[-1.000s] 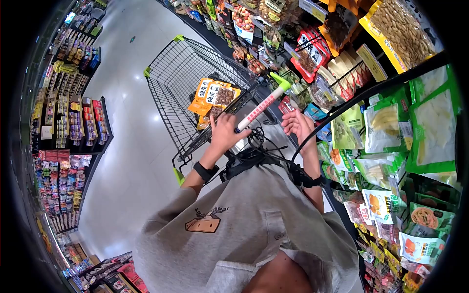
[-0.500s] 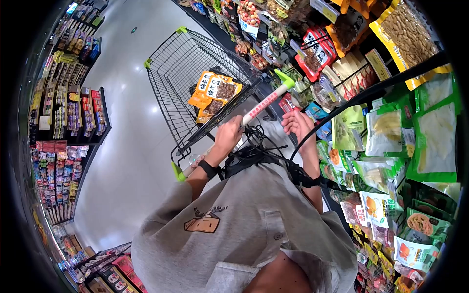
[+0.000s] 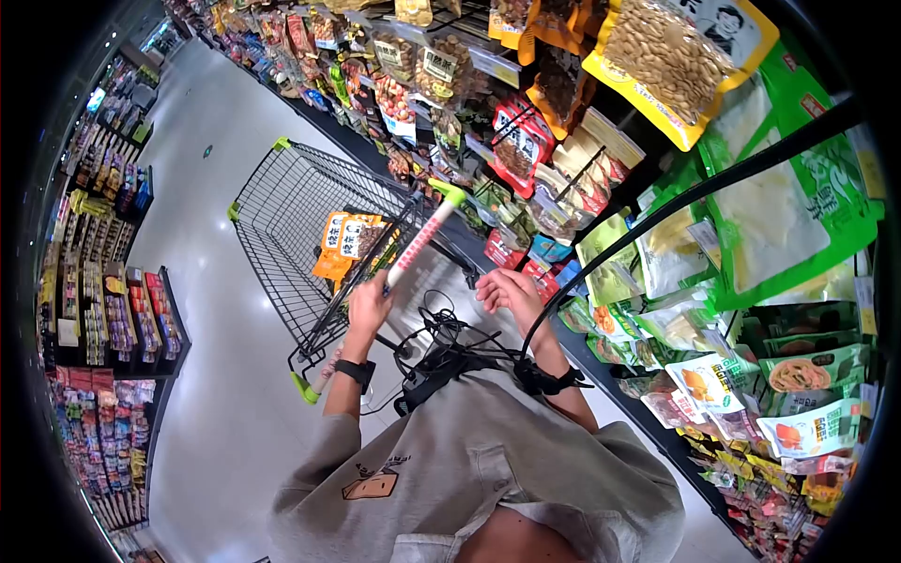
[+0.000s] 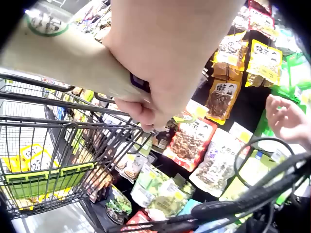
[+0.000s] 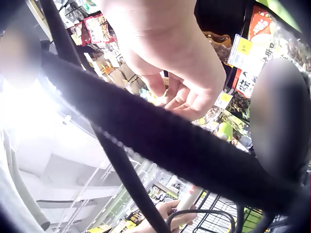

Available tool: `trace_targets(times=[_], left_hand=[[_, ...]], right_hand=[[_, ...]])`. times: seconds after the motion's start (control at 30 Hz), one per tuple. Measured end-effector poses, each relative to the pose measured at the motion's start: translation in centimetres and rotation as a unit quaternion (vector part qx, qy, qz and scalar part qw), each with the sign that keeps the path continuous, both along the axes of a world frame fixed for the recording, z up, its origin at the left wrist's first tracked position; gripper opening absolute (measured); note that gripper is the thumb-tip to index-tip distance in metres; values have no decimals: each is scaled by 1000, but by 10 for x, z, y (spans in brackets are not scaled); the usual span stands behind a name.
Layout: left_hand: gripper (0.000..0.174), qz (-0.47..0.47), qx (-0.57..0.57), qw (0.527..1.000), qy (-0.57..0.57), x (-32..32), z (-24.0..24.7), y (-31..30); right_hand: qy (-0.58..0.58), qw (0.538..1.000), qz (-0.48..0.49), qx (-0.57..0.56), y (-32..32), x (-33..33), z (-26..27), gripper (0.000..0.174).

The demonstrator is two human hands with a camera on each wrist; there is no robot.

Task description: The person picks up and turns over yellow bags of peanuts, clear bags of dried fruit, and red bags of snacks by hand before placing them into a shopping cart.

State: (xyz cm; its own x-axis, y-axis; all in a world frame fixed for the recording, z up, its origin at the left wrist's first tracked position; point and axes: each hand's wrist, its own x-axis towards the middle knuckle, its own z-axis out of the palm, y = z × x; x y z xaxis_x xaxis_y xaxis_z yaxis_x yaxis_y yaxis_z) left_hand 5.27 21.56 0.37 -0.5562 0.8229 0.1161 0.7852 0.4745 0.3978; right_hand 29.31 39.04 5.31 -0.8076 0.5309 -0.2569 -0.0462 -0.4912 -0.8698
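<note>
A shopping cart point(image 3: 267, 211) with a black wire basket and green corners stands ahead in the head view. My left hand point(image 3: 367, 305) grips its white bar handle point(image 3: 419, 246), which has red print. The left wrist view shows the fingers point(image 4: 138, 110) curled round that handle point(image 4: 63, 60). Several orange snack packets point(image 3: 345, 236) lie in the basket. To the right of the handle, my right hand point(image 3: 511, 293) hangs in the air with loosely bent fingers and nothing in it, beside the shelf. A dark strap crosses in front of it in the right wrist view.
Shelves of hanging bagged snacks line the right side, including a yellow bag of nuts point(image 3: 662, 66) and a green bag point(image 3: 798, 188). Black cables point(image 3: 441, 328) bunch at my waist. Across the pale floor point(image 3: 211, 310), a lower shelf row point(image 3: 103, 281) runs along the left.
My left hand, earlier spread over the handle, came down and closed round it. The view then turned, and the nearby shelf goods shifted. My right hand stays empty.
</note>
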Motion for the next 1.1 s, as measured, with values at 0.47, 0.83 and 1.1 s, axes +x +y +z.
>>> trace_targets(times=[0.47,0.83,1.1], left_hand=[[47,-67,7,997,-39,-39,16,-23],[31,-276,151,926,-210,52,163,261],[104,-55,372,926,14,91,132,440]], right_hand=[[0,996,-90,17,15,21,-5,33],[-5,991,-123,51,21,0,17,32],[-23,950,-309,34,10,39,10,32]])
